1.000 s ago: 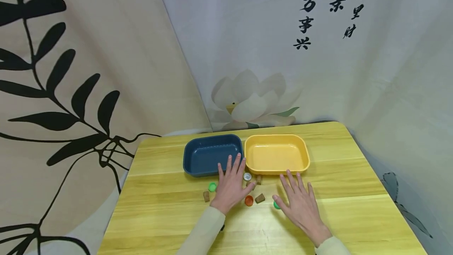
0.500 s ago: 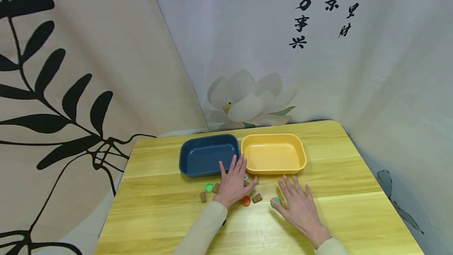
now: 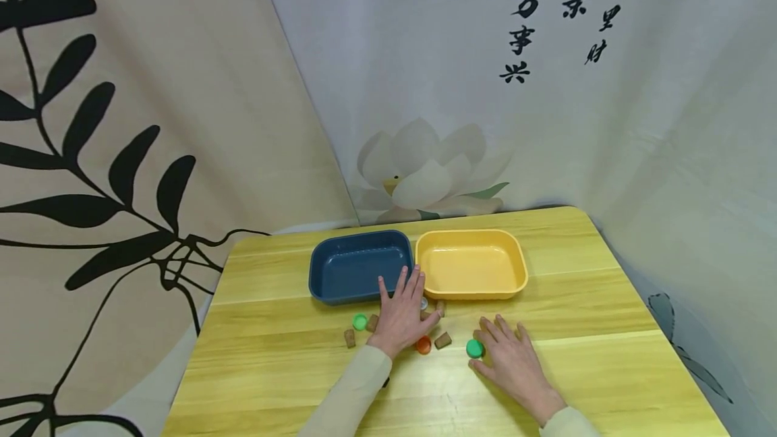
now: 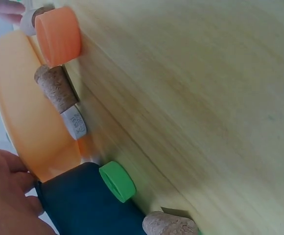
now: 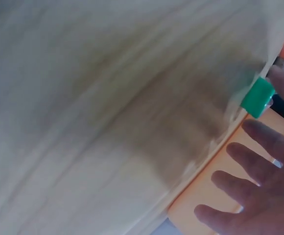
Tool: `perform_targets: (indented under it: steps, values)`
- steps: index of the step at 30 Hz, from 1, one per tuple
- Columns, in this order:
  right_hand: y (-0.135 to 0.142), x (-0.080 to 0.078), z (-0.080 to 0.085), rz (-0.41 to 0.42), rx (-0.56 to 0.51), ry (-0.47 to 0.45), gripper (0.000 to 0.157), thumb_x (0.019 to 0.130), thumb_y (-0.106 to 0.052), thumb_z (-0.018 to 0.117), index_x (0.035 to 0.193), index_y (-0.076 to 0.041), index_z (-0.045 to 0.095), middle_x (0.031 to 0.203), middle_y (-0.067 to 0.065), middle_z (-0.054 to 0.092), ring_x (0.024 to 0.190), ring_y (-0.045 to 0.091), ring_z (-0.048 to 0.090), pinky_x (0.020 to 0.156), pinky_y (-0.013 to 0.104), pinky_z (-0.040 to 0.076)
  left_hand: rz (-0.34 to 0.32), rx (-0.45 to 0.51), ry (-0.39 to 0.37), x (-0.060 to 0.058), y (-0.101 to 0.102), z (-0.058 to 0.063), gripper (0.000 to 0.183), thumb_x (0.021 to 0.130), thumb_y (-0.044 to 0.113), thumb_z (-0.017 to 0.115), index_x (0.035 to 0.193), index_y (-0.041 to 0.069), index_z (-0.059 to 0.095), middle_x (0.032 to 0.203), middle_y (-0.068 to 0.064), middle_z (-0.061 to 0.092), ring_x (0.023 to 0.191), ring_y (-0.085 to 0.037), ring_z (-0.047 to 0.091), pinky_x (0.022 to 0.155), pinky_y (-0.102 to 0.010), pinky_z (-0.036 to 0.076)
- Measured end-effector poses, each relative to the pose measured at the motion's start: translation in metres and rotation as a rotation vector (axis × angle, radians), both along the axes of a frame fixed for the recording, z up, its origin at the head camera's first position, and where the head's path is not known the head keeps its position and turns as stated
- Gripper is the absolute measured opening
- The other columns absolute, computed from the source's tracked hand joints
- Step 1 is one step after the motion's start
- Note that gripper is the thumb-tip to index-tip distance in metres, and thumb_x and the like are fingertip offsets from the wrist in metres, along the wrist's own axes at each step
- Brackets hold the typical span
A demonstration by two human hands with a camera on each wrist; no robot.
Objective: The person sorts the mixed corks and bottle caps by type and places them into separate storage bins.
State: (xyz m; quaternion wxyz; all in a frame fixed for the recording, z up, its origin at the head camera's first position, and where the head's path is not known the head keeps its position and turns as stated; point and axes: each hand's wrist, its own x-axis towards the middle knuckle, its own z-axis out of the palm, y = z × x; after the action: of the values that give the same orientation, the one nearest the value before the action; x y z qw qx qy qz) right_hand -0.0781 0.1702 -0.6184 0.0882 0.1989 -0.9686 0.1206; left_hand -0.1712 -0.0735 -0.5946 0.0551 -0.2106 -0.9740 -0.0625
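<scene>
My left hand [image 3: 400, 319] is spread, fingertips by the near edges of the blue tray [image 3: 340, 300] and the yellow tray [image 3: 473, 296]. It partly covers several small pieces. Around it are a light green bottle cap [image 3: 360, 322], an orange-red cap [image 3: 423, 344] and corks, one [image 3: 443, 340] to its right. The left wrist view also shows a white cap [image 4: 74, 122] beside a cork [image 4: 56, 87]. My right hand [image 3: 512, 363] has loosely extended fingers around a darker green cap [image 3: 475, 348], which lies between thumb and index finger; contact cannot be told.
Both trays stand side by side toward the back of the wooden table [image 3: 619, 369]. A cork [image 3: 349, 338] lies left of the left hand. A patterned cloth [image 3: 607, 140] hangs behind the table. A small dark object [image 3: 386, 382] shows beside the left sleeve.
My right hand has drawn back from the yellow tray, its fingers lower and the green cap more exposed. My left hand has shifted slightly right, uncovering a cork beside the light green cap.
</scene>
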Motion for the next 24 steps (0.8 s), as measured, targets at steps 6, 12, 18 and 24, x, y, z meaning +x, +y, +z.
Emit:
perform_targets:
  steps: [6, 12, 18, 24]
  values:
    - [-0.001, -0.001, 0.0, 0.019, -0.012, 0.016, 0.043, 0.079, -0.042, 0.078, 0.114, -0.018, 0.069, 0.14, 0.012, 0.051, 0.132, 0.042, 0.039, 0.098, 0.069, 0.031, -0.001, 0.01, -0.002, 0.001, 0.0, -0.001, 0.088, 0.089, 0.069, 0.044, 0.154, 0.011, 0.027, 0.16, -0.005, 0.018, 0.147, -0.027, 0.011, 0.106, -0.07, 0.0]
    - [-0.002, -0.003, 0.006, 0.018, -0.042, 0.062, 0.043, 0.076, -0.04, 0.081, 0.11, -0.015, 0.069, 0.137, 0.015, 0.054, 0.13, 0.044, 0.041, 0.096, 0.069, 0.033, 0.002, -0.011, -0.005, 0.001, -0.001, 0.0, 0.089, 0.089, 0.071, 0.041, 0.155, 0.012, 0.024, 0.16, -0.004, 0.017, 0.147, -0.025, 0.009, 0.107, -0.069, 0.001]
    - [0.0, -0.011, 0.021, 0.002, -0.077, 0.129, 0.053, 0.073, -0.036, 0.083, 0.115, -0.008, 0.066, 0.135, 0.017, 0.054, 0.129, 0.044, 0.043, 0.095, 0.067, 0.037, 0.001, -0.017, -0.003, 0.001, -0.001, 0.0, 0.089, 0.09, 0.071, 0.041, 0.155, 0.013, 0.023, 0.16, -0.004, 0.017, 0.147, -0.024, 0.009, 0.108, -0.068, 0.002]
    - [0.0, -0.026, 0.038, -0.02, -0.139, 0.159, 0.051, 0.076, -0.032, 0.082, 0.117, -0.007, 0.066, 0.135, 0.017, 0.054, 0.129, 0.043, 0.043, 0.096, 0.063, 0.038, -0.008, -0.004, 0.009, 0.001, -0.002, -0.001, 0.089, 0.09, 0.069, 0.043, 0.154, 0.011, 0.025, 0.16, -0.004, 0.017, 0.146, -0.025, 0.013, 0.107, -0.069, 0.005]
